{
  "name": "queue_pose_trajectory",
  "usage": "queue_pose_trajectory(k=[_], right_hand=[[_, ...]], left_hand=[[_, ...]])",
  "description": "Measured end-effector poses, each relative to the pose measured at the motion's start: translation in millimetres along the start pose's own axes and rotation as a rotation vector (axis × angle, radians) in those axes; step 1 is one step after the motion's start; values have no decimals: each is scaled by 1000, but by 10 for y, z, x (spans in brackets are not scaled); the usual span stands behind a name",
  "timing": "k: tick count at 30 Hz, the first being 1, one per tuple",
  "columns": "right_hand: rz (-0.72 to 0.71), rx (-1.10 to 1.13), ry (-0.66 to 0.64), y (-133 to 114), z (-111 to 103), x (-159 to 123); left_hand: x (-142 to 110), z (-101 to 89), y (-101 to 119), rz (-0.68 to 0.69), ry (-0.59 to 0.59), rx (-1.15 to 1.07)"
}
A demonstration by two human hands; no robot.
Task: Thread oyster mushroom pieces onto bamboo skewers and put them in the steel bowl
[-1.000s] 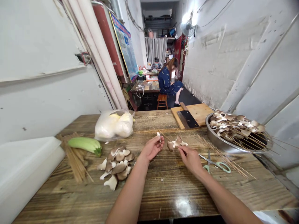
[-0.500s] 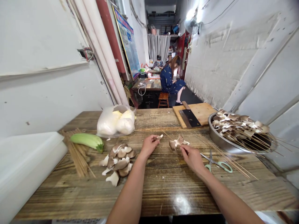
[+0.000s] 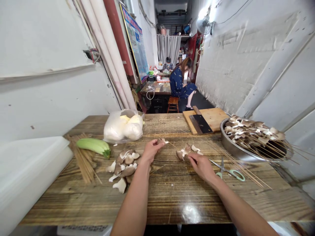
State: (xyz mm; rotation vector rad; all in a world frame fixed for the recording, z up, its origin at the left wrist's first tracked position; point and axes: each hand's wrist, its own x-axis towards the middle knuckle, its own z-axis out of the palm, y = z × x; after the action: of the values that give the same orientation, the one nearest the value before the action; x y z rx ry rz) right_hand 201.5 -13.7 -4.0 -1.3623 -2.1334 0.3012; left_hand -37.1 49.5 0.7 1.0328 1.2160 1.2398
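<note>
A person's left hand (image 3: 151,150) pinches a small mushroom piece (image 3: 164,141) at the far end of a thin skewer (image 3: 173,145), while the right hand (image 3: 202,166), fingers closed, appears to grip that skewer behind the mushroom (image 3: 180,154) on it, above a wooden tabletop (image 3: 159,200). The step in hand looks to be threading; whether the tip has pierced the new piece (it is small and partly hidden by fingers) cannot be told. The next move seems to call for a steady right hand and a gentle push of the piece down the skewer, lest thin flesh tear. Loose mushrooms lie in a pile (image 3: 128,159) beside the left forearm; filled skewers (image 3: 253,127) rest across a metal bowl (image 3: 227,144) at right, with scissors (image 3: 237,175) nearer the right wrist.
</note>
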Motion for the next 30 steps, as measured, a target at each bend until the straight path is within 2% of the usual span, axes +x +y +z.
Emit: queue_pose_trajectory(k=[5, 8, 13, 18, 30], right_hand=[[-65, 59, -2, -9, 12, -14], [-92, 92, -7, -22, 7, -20], [-94, 102, -13, -39, -15, -19], [-89, 101, -14, -53, -22, -19], [-73, 94, -7, -20, 18, -18]], left_hand=[[2, -23, 49, -180, -29, -296], [9, -60, 58, -203, -53, -382], [9, -124, 62, -220, -110, -376], [13, -138, 66, -232, -91, -424], [7, -46, 38, -234, -115, -478]])
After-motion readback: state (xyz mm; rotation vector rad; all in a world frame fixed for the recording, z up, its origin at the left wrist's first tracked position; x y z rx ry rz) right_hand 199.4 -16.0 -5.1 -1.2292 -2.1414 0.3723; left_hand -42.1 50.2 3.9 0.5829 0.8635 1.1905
